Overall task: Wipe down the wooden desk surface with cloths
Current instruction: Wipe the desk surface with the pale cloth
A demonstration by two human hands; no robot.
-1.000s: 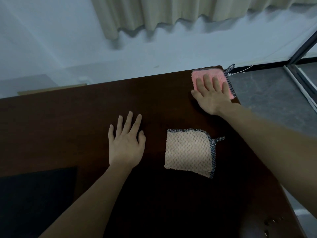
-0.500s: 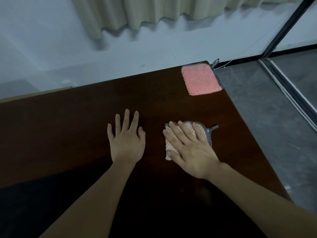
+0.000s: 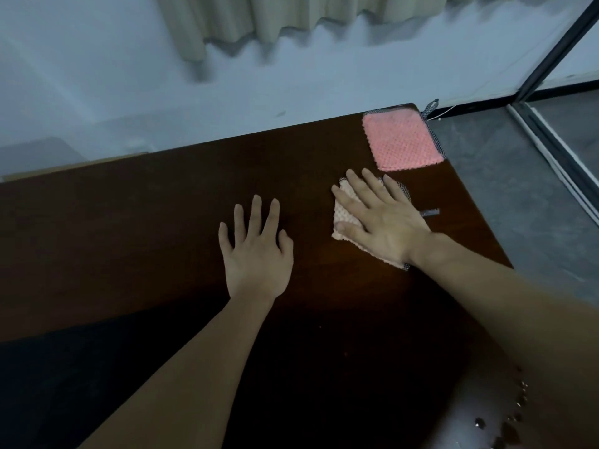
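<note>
Fingers (image 3: pixel 363 186) of the right hand (image 3: pixel 379 222) lie straight and spread, pressing flat on the beige cloth (image 3: pixel 343 213). The left hand (image 3: pixel 256 251) rests palm-down with fingers splayed on the bare worktop (image 3: pixel 146 222), just beside it. A pink cloth (image 3: pixel 402 140) lies at the far right corner, near the beige one but apart. The worktop's right edge runs close by; open wood stretches left.
</note>
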